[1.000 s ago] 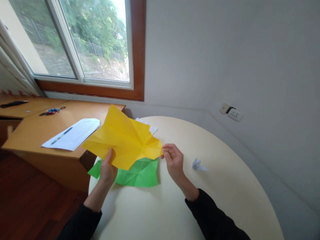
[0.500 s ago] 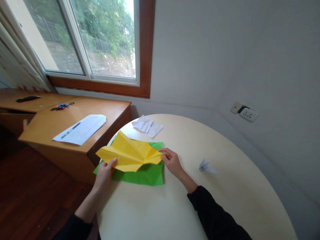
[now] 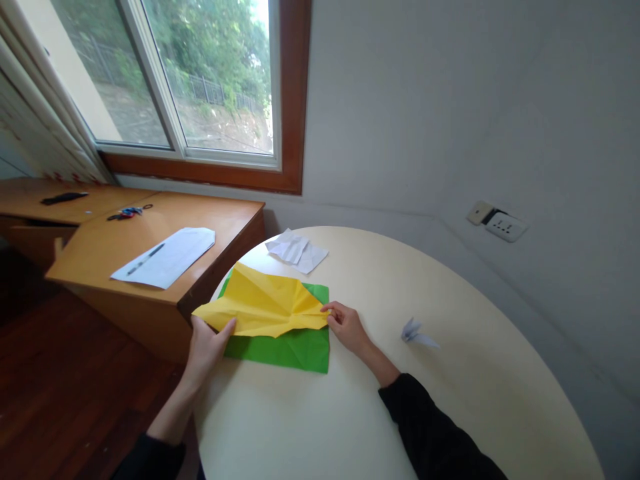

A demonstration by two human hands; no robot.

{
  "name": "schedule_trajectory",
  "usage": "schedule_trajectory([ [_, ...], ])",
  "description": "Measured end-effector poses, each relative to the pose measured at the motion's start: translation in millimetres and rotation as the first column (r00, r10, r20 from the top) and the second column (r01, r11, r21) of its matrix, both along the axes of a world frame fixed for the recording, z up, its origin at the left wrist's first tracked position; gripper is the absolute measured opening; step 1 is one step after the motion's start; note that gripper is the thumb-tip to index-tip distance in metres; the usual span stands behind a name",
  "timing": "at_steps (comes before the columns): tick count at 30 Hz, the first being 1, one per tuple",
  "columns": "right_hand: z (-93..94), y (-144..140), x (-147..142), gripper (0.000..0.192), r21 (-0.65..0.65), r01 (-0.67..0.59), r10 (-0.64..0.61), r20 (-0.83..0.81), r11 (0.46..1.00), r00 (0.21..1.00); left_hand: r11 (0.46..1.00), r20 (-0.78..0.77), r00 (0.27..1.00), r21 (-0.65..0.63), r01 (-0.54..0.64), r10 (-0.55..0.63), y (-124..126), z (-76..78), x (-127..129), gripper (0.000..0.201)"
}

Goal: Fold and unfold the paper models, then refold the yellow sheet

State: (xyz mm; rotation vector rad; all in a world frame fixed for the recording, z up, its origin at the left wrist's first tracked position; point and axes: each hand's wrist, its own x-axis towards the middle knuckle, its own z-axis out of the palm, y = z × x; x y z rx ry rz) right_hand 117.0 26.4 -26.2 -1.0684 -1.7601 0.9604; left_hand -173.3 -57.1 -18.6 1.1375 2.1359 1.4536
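Both hands pinch the creased yellow paper [image 3: 265, 303] over the green sheet [image 3: 290, 343]: left hand [image 3: 207, 343] gripping its near-left edge, right hand [image 3: 347, 327] its right tip

The paper [image 3: 265, 305] I hold is bright yellow, plain, marked only by fold creases. Under it lies a plain green sheet [image 3: 295, 348]. My round counter [image 3: 350, 413] is pale cream. My sleeves [image 3: 430, 433] are black. A small folded figure [image 3: 416, 332] is pale bluish white, and the crumpled paper [image 3: 296, 251] near the far rim is white. The desk [image 3: 95, 257] beside me is orange-brown wood, carrying a white envelope [image 3: 165, 257] with a dark pen [image 3: 143, 259] on it. The window frame [image 3: 293, 100] is reddish brown, the wall [image 3: 450, 100] grey-white.
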Motion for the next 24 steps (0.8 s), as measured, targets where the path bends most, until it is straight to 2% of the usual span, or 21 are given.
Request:
schedule_trajectory([
  [2,0.4,-1,0,0.02,0.007,-0.002,0.002,0.017,1.0,1.0,0.994,-0.068,0.996,0.094,-0.055,0.062,2,0.2,-5,0.076],
  [4,0.5,-1,-1,0.02,0.014,-0.004,0.003,0.031,1.0,1.0,0.978,-0.221,0.966,0.185,-0.093,0.133,1,8.8,-7,0.084],
  [5,0.5,-1,-1,0.021,0.018,-0.005,0.004,0.038,1.0,0.999,0.973,-0.317,0.934,0.21,-0.1,0.165,-1,16.9,-7,0.085],
  [7,0.3,-1,-1,0.021,0.026,-0.007,0.005,0.051,1.0,0.999,0.983,-0.505,0.853,0.178,-0.046,0.131,-5,39.6,-4,0.078],
  [9,0.0,-1,-1,0.021,0.034,-0.01,0.008,0.063,0.999,0.998,0.996,-0.65,0.759,0.086,0.035,0.029,-8,66.3,3,0.056],
  [11,-0.4,-1,-1,0.021,0.043,-0.016,0.013,0.074,0.999,0.997,0.982,-0.736,0.665,-0.003,0.191,-0.132,-7,89.9,13,0.034],
  [12,-0.7,-1,-1,0.02,0.047,-0.018,0.015,0.079,0.999,0.997,0.945,-0.732,0.62,-0.1,0.31,-0.281,-4,98.6,20,0.031],
  [14,-1.4,-1,-1,0.021,0.057,-0.024,0.019,0.092,0.998,0.996,0.816,-0.64,0.528,-0.305,0.492,-0.557,5,107.5,34,0.033],
  [16,-2.1,-2,-1,0.021,0.068,-0.034,0.026,0.107,0.997,0.994,0.701,-0.573,0.424,-0.449,0.554,-0.702,18,104.2,49,0.038],
  [17,-2.3,-3,-1,0.021,0.073,-0.039,0.03,0.116,0.997,0.993,0.674,-0.559,0.392,-0.501,0.542,-0.731,24,98.7,55,0.041],
  [21,-2.3,-4,-2,0.021,0.09,-0.055,0.041,0.147,0.994,0.988,0.624,-0.53,0.328,-0.655,0.427,-0.782,44,62.4,67,0.05],
  [24,-1.9,-4,-3,0.02,0.096,-0.06,0.043,0.167,0.994,0.985,0.624,-0.53,0.328,-0.665,0.411,-0.782,47,36.7,63,0.054],
])
